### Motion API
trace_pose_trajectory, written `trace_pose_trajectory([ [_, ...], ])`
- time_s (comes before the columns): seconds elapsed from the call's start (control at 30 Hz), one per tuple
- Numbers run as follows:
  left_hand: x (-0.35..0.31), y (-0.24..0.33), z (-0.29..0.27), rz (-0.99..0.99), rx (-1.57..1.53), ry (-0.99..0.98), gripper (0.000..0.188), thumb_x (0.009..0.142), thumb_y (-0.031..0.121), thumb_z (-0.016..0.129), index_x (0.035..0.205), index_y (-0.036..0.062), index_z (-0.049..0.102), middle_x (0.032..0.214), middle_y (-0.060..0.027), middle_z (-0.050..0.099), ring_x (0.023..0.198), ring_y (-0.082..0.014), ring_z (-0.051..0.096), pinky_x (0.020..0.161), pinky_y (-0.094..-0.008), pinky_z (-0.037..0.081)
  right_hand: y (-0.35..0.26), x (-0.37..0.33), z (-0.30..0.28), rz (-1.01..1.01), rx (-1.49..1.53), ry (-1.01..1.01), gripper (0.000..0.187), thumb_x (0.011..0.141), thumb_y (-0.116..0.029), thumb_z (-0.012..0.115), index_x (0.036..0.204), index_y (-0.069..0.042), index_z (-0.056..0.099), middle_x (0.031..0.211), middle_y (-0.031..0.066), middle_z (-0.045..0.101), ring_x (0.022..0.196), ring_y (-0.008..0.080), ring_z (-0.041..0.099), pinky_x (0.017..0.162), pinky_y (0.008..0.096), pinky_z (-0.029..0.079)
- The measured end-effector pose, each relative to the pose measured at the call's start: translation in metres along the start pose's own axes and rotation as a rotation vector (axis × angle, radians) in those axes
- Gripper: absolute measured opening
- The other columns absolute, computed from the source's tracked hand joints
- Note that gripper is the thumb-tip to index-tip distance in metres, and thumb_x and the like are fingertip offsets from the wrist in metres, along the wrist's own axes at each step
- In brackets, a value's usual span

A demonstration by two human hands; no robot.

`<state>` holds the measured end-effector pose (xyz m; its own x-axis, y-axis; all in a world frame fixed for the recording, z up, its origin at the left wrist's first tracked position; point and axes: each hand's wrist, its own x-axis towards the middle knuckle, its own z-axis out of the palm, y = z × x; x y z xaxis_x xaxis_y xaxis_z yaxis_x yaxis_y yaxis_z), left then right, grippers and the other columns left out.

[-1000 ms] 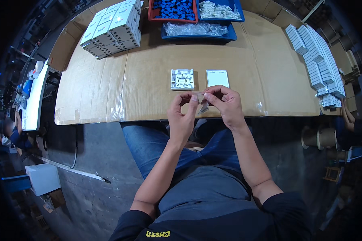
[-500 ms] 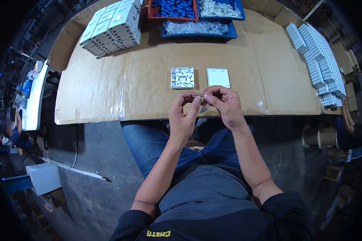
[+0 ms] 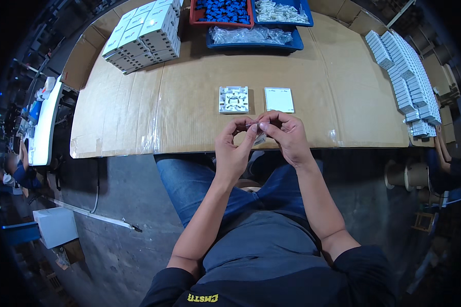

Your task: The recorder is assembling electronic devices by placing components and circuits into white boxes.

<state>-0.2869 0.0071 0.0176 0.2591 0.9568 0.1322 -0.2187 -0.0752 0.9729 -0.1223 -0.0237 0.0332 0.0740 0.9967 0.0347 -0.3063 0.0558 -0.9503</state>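
The cardboard tabletop (image 3: 189,117) is bright, the floor (image 3: 120,192) dim, straight edges bending toward the black rim.

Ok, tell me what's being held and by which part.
A clear plastic piece, pinched at its upper end by the left hand and the right hand.

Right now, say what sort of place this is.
Probably a workshop or factory: a red plastic tray of small blue pieces, stacked white rectangular boxes and a brown cardboard-covered worktable.

Wide head-worn view, facing down
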Motion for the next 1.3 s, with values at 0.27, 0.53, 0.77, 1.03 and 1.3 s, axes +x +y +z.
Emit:
trace_pose_trajectory([
  [0.27, 0.0, 0.002, 0.002, -0.071, -0.11, 0.021, 0.02, 0.099, 0.014, 0.072, 0.11, -0.0014, 0.067, 0.101, -0.0067, 0.072, 0.099, -0.0131, 0.066, 0.091, -0.0282, 0.053, 0.0, 0.001, 0.003, -0.032, 0.035, 0.009, 0.009, 0.098, -0.001, 0.068, 0.106, 0.002, 0.07, 0.102, 0.0048, 0.071, 0.092, 0.0098, 0.065, 0.086, 0.0245, 0.054],
  [0.53, -0.001, 0.002, -0.002, -0.015, 0.024, 0.031, 0.017, 0.101, 0.011, 0.069, 0.111, -0.0024, 0.066, 0.101, -0.0066, 0.071, 0.096, -0.0123, 0.067, 0.088, -0.0261, 0.052, -0.002, -0.001, 0.008, -0.06, -0.026, 0.017, 0.008, 0.098, -0.001, 0.068, 0.105, 0.003, 0.069, 0.101, 0.0052, 0.07, 0.095, 0.0111, 0.067, 0.089, 0.0251, 0.055],
  [0.77, 0.002, 0.007, -0.003, -0.05, -0.06, -0.004, 0.016, 0.1, 0.011, 0.07, 0.109, -0.0021, 0.067, 0.099, -0.0064, 0.072, 0.095, -0.012, 0.067, 0.086, -0.0259, 0.052, -0.003, 0.0, 0.005, -0.043, -0.025, 0.033, 0.009, 0.098, -0.002, 0.069, 0.105, 0.004, 0.069, 0.102, 0.0063, 0.071, 0.094, 0.0118, 0.068, 0.088, 0.0263, 0.056],
  [1.03, 0.002, -0.005, -0.007, 0.049, 0.025, 0.021, 0.019, 0.106, 0.017, 0.061, 0.112, 0.0, 0.066, 0.1, -0.0056, 0.072, 0.092, -0.0116, 0.066, 0.085, -0.0263, 0.052, -0.003, 0.003, -0.001, -0.037, -0.029, -0.009, 0.007, 0.096, 0.0, 0.07, 0.103, 0.003, 0.071, 0.101, 0.006, 0.072, 0.096, 0.0113, 0.067, 0.088, 0.0254, 0.056],
  [1.3, 0.01, -0.003, -0.033, -0.617, -0.319, -0.315, 0.038, 0.111, 0.033, 0.05, 0.119, 0.0007, 0.068, 0.102, -0.007, 0.071, 0.09, -0.0124, 0.067, 0.084, -0.0304, 0.057, -0.013, 0.006, -0.007, -0.098, -0.083, -0.146, 0.009, 0.094, -0.001, 0.072, 0.103, 0.001, 0.071, 0.116, 0.0094, 0.07, 0.103, 0.0151, 0.067, 0.098, 0.0301, 0.054],
])
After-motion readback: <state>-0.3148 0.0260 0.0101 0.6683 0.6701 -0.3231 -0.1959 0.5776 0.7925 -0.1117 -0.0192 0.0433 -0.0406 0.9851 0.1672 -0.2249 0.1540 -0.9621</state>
